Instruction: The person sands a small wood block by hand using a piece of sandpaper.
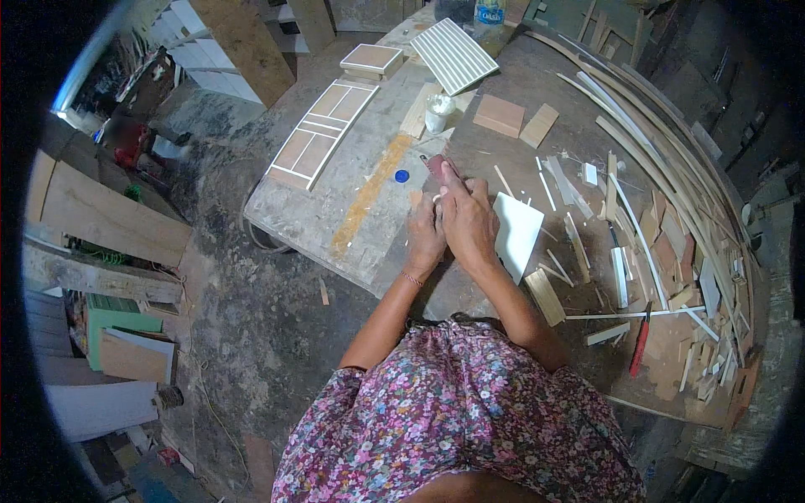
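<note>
My left hand (pixel 427 232) and my right hand (pixel 468 220) are close together over the workbench (pixel 302 242). A small reddish object with a dark tip (pixel 437 167) is in my right hand, its forefinger lying along it; its exact kind is unclear. My left hand's fingers are curled near a small pale piece, and what they grip is mostly hidden. Beside my right wrist lies a white panel (pixel 519 229). A blue cap (pixel 402 176) and a white cup of white paste (pixel 438 114) are beyond my left hand.
On the left of the bench lies a white-trimmed wooden panel (pixel 324 135); a striped panel (pixel 454 56) is at the back. Wood strips, offcuts (pixel 673 236) and a red-handled cutting tool (pixel 640 342) lie to the right. A person (pixel 135 141) sits far left.
</note>
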`<state>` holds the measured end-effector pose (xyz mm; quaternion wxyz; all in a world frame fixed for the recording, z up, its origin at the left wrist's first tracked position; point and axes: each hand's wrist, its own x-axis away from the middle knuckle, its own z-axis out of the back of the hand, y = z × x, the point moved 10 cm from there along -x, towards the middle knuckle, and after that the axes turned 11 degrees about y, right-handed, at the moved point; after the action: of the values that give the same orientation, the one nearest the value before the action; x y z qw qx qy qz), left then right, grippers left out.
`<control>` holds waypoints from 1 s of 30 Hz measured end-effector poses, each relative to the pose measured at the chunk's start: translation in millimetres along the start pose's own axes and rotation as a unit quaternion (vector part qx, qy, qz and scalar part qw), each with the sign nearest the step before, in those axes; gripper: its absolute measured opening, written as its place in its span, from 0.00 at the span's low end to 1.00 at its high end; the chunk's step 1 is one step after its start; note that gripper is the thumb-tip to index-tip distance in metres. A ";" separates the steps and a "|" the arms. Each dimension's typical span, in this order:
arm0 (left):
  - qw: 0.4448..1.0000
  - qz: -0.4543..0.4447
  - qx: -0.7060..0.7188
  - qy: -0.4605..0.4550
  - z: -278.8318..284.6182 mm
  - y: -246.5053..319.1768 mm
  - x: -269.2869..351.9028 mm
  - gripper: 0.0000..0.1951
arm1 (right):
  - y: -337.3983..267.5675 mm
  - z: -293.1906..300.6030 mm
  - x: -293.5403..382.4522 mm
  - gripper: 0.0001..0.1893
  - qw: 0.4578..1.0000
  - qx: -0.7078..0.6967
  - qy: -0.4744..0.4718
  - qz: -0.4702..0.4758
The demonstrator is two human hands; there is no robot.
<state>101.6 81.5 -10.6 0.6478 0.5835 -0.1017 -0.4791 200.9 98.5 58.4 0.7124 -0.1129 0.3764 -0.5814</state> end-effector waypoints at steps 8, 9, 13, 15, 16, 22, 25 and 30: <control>0.998 -0.044 -0.024 0.034 3.3 -8.8 2.8 0.05 | 3.4 9.2 17.2 0.19 0.996 -0.084 0.025 0.025; 0.999 -0.027 -0.009 0.017 -0.8 -8.1 1.3 0.05 | 4.0 5.2 7.8 0.19 0.998 -0.056 0.025 0.024; 0.999 -0.025 0.009 0.022 2.6 -7.5 3.2 0.06 | 7.4 -4.9 -0.1 0.20 0.999 -0.046 -0.015 -0.009; 0.999 0.013 0.021 0.027 4.5 -14.4 1.4 0.06 | 5.6 2.2 13.5 0.20 0.997 -0.072 0.005 0.017; 0.999 0.015 0.021 0.030 5.3 -13.3 0.4 0.06 | 3.0 8.4 17.9 0.19 0.994 -0.096 0.028 0.040; 0.999 0.006 0.039 0.020 7.9 -9.8 -0.1 0.06 | 1.9 -6.6 1.2 0.20 0.998 -0.061 -0.020 0.005; 0.998 0.016 0.054 0.033 8.3 -11.8 -0.8 0.07 | 2.7 -6.5 -0.4 0.19 0.997 -0.071 -0.021 0.004; 0.999 0.030 0.001 0.018 11.3 -9.5 -0.4 0.08 | 1.6 2.8 16.8 0.20 0.994 -0.103 -0.011 0.023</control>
<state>88.9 75.7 -15.1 0.6631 0.5895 -0.1083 -0.4485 204.6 82.8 52.5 0.7143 -0.1834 0.4291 -0.5216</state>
